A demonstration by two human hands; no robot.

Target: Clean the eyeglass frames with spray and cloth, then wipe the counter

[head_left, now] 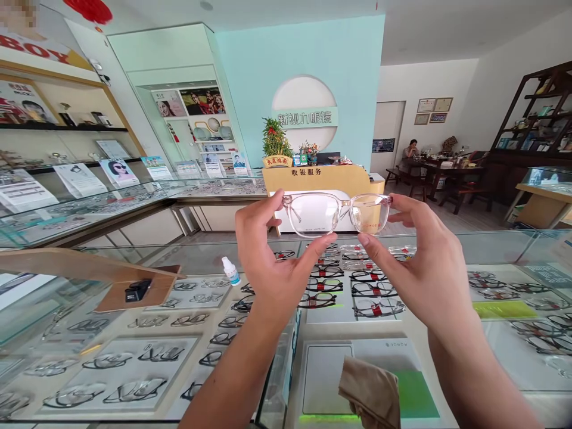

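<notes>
Eyewear shop, glass counter (500, 238) right under me. I've got the clear glasses (337, 213) up above its far edge, level, lenses facing me. My left hand (272, 256) pinches one end of the frame, my right hand (420, 262) the other. A tan cloth (370, 390) lies by the near edge, and a small bottle (231, 270) stands off left.

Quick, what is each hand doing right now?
Left hand: holding the clear glasses by one end of the frame.
Right hand: holding the clear glasses by the other end.
</notes>
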